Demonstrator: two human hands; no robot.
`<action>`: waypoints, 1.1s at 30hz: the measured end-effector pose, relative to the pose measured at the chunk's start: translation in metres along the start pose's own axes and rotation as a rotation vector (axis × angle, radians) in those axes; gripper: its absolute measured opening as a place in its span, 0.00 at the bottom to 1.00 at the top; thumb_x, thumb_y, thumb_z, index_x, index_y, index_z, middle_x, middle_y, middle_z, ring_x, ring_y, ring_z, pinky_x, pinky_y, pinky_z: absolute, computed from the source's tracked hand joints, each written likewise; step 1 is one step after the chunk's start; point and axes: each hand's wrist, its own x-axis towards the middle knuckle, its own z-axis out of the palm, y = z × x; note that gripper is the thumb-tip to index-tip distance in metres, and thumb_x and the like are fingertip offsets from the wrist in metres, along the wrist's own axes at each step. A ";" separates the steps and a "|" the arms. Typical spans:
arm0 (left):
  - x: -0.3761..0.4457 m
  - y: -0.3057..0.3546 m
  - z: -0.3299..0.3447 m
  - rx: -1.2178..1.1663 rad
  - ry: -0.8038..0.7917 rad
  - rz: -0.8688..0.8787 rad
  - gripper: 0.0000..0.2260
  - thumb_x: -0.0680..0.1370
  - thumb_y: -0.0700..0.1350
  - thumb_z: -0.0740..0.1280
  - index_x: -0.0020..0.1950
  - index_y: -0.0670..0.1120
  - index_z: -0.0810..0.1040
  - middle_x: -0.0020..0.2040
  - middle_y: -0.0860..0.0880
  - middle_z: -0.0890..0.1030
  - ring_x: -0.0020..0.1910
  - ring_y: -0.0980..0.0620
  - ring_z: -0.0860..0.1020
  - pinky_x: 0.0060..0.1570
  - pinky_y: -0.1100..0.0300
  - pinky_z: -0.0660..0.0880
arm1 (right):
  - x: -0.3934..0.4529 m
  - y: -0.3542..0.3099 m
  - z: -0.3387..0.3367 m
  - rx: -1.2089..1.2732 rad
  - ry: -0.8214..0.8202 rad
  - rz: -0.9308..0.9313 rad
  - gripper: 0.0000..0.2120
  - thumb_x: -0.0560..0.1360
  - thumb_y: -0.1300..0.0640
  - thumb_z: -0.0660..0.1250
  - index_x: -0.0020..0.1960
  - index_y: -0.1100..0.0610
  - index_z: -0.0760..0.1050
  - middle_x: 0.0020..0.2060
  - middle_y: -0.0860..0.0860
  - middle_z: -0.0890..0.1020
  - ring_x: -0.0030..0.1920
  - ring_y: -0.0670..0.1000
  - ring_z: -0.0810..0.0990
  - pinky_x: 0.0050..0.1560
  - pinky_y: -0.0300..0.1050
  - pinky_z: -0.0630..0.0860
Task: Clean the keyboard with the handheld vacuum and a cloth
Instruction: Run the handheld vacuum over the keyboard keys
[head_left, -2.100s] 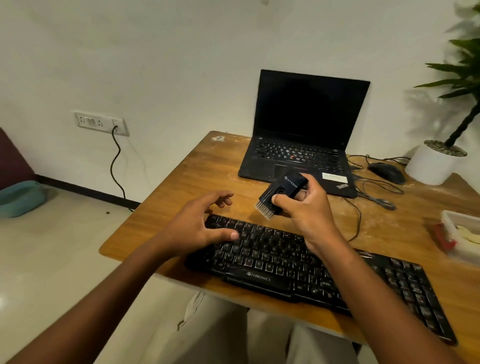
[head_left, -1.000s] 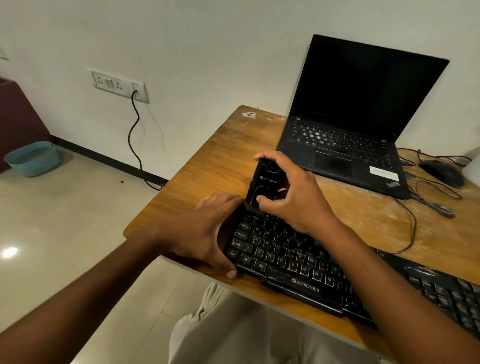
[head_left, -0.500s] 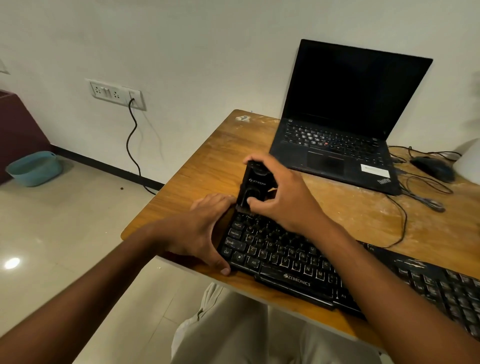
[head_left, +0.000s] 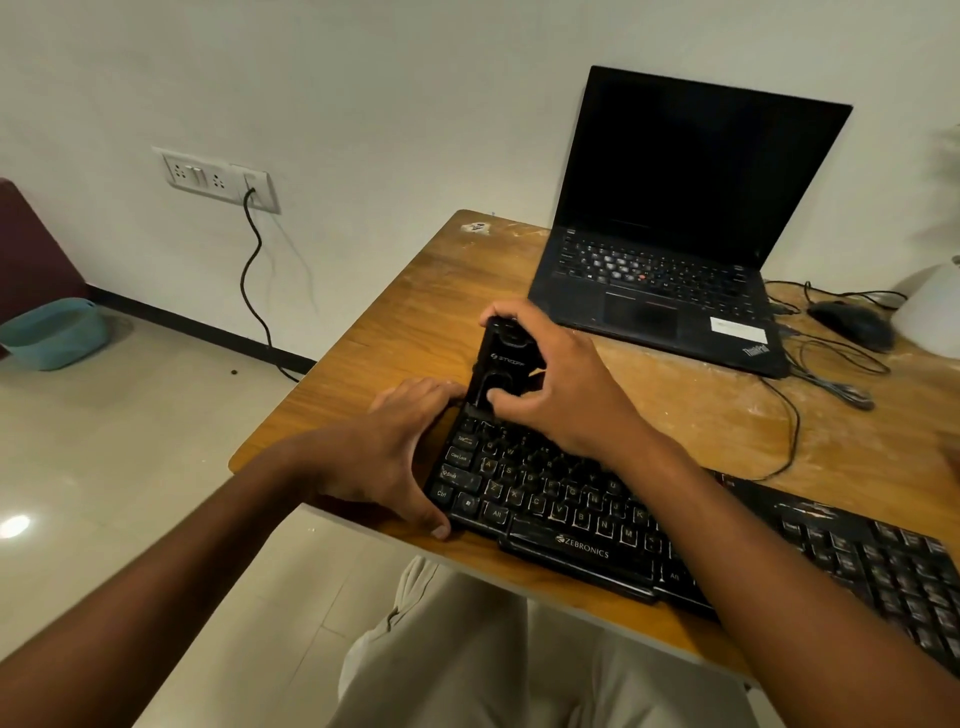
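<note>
While my right hand wraps around the small black handheld vacuum, fingers curled over its top and thumb pressed on its near side, I hold it upright with its lower end down on the far left corner of the black keyboard. My left hand is spread around the keyboard's left end, the thumb lying along the front edge by the corner and the other fingers bent against the far corner, so it braces the board rather than lifting it. The keyboard lies slantwise along the near edge of the wooden table, running off to the right. Behind it stands an open laptop with a dark screen, and to its right a black mouse sits among loose cables. On the wall to the left is a socket panel with a black cord plugged in, and a teal basin rests on the floor below.
</note>
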 end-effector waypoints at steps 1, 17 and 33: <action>0.000 0.000 0.000 0.007 0.002 0.001 0.56 0.60 0.62 0.82 0.78 0.58 0.51 0.69 0.62 0.60 0.65 0.65 0.59 0.67 0.62 0.57 | -0.003 0.002 -0.003 -0.038 -0.016 0.015 0.32 0.71 0.63 0.76 0.66 0.41 0.69 0.51 0.47 0.80 0.47 0.48 0.82 0.38 0.47 0.84; 0.002 -0.001 0.001 -0.003 -0.006 -0.013 0.57 0.58 0.65 0.81 0.78 0.59 0.52 0.70 0.62 0.61 0.69 0.61 0.60 0.72 0.54 0.59 | -0.011 0.006 -0.016 -0.106 -0.049 0.045 0.32 0.71 0.62 0.77 0.66 0.39 0.68 0.51 0.47 0.79 0.47 0.47 0.81 0.36 0.42 0.83; 0.001 -0.002 0.001 -0.019 -0.002 -0.007 0.57 0.58 0.63 0.82 0.78 0.60 0.52 0.70 0.62 0.60 0.68 0.62 0.59 0.69 0.56 0.59 | -0.012 0.006 -0.024 -0.146 -0.086 0.076 0.32 0.71 0.62 0.77 0.65 0.38 0.68 0.50 0.46 0.78 0.44 0.47 0.81 0.32 0.42 0.82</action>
